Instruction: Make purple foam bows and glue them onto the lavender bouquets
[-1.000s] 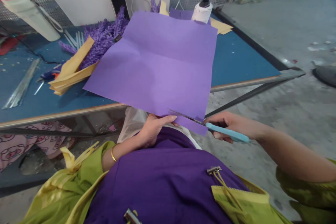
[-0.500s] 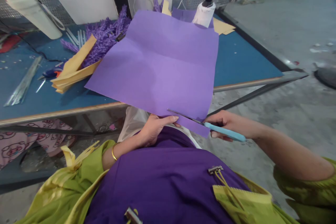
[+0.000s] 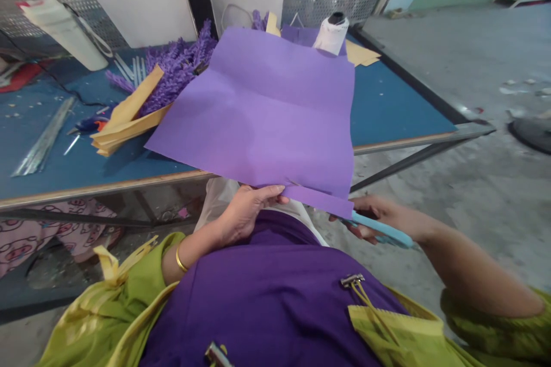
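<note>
A large purple sheet (image 3: 275, 114), thin like paper or craft felt, lies partly over the table and hangs past its front edge. My left hand (image 3: 247, 212) pinches its near edge between thumb and fingers. From the right side a narrow strip (image 3: 321, 200) is cut along that edge, its other end still joined by my left thumb. My right hand (image 3: 379, 218) grips light blue-handled scissors (image 3: 387, 232) at the right end of the strip. Most of their blades is hidden by the purple material; a dark tip shows near the slit.
Purple lavender-like stems (image 3: 172, 69) and folded tan paper (image 3: 129, 120) lie left of the sheet. A thread cone (image 3: 331, 37), a black phone (image 3: 201, 3) and a white bottle (image 3: 64, 31) stand behind. Clear sticks (image 3: 45, 137) lie on the blue table (image 3: 404, 109).
My right hand and the scissors have moved slightly right and down. The strip's right end now lies over the scissors, and the slit has opened wider. My left hand keeps its pinch.
</note>
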Demonstrator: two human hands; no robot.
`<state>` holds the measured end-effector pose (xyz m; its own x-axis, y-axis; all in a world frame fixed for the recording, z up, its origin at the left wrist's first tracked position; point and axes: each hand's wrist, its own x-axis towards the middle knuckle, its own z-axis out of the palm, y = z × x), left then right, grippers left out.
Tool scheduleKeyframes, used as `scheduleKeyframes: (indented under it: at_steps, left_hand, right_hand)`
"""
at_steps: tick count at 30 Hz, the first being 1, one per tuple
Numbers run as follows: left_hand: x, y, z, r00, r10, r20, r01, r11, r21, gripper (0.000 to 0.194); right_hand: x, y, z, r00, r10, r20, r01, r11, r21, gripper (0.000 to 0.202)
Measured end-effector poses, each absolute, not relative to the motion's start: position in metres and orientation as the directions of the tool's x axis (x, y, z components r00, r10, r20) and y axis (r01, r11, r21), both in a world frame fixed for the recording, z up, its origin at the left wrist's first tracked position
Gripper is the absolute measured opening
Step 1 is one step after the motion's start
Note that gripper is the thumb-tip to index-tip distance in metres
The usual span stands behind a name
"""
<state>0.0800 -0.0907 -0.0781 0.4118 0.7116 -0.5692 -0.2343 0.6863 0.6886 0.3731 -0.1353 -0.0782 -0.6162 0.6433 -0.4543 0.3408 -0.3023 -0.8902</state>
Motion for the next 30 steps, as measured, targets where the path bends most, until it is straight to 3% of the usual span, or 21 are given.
scheduleKeyframes:
  at_steps: [5,11,21,30]
  left_hand:
    - [0.099,-0.085,-0.072,0.349,0.799,-0.49,-0.38,0.599,0.705,0.022]
    - [0.123,-0.085,-0.072,0.342,0.824,-0.451,-0.422,0.564,0.71,0.017]
    - [0.139,-0.089,-0.059,0.34,0.905,-0.255,-0.524,0.407,0.748,0.021]
    - [0.156,-0.086,-0.051,0.312,0.925,-0.218,-0.541,0.362,0.759,0.022]
  right_hand:
    - [0.373,-0.185,-0.099,-0.379,0.81,-0.447,0.234,-0.383,-0.894,0.057]
    - [0.354,-0.225,-0.115,-0.129,0.96,-0.251,0.32,-0.199,-0.926,0.048]
    - [0.331,-0.22,-0.122,0.037,0.999,0.024,0.435,0.006,-0.901,0.043]
    - [0.331,-0.221,-0.128,0.134,0.968,0.211,0.59,0.093,-0.802,0.044]
